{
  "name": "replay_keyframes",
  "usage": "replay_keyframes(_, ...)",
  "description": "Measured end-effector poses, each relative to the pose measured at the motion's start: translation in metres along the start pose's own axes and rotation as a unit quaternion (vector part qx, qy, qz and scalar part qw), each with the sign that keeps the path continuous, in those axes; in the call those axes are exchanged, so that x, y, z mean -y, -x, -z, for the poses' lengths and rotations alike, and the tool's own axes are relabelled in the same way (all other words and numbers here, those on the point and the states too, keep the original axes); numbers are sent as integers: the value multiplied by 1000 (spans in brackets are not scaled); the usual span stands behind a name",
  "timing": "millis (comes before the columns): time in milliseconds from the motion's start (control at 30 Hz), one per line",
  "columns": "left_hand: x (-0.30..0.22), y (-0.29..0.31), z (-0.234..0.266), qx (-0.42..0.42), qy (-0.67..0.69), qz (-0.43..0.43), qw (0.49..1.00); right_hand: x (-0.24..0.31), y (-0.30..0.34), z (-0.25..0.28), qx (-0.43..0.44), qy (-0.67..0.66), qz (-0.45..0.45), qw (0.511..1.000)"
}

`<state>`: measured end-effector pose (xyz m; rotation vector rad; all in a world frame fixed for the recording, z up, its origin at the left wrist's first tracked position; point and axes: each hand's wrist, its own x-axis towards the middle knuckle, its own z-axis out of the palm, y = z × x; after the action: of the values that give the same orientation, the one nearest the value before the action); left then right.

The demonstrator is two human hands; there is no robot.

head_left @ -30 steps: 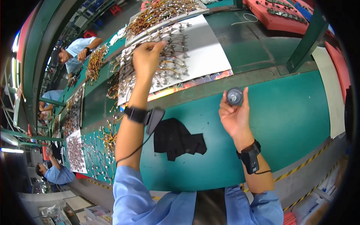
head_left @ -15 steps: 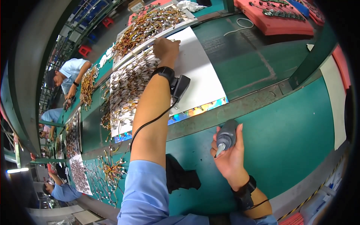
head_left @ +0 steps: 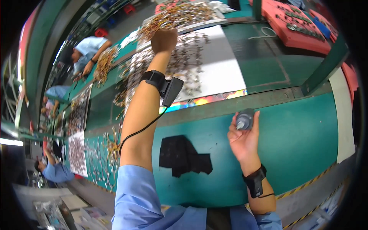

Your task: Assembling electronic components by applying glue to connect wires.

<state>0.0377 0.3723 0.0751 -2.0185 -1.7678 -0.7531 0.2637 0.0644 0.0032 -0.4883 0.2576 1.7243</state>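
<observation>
My left hand (head_left: 164,40) reaches far forward, curled, at the border between the white sheet (head_left: 227,63) and a heaped tray of small wired parts (head_left: 186,16). Its fingertips are hidden and blurred, so what they hold, if anything, cannot be made out. Below it, wired parts in rows (head_left: 188,57) cover the sheet's left and middle. At the right, above the green bench, my right hand (head_left: 243,145) has its fingers around a dark grey squeeze bottle (head_left: 247,118), whose pale nozzle points back toward me.
A black cloth (head_left: 184,155) lies on the green bench (head_left: 299,134) between my arms. Red foam pads (head_left: 295,28) with circuit boards stand at far right, beside a green post (head_left: 326,69). More wired parts (head_left: 102,67) and co-workers (head_left: 90,51) are along the left.
My left hand has gone from the sheet toward the tray's heap, and the arm has swung left. The bottle has tilted so its nozzle faces me more. The whole view has shifted.
</observation>
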Motion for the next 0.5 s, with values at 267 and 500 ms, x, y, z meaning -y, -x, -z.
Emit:
replay_keyframes(267, -11, 206, 199, -24, 331, 59, 941, -4, 11, 23, 80, 12, -59, 995)
replay_keyframes(500, 55, 412, 263, 102, 351, 302, 880, -3, 14, 29, 113, 48, -6, 992)
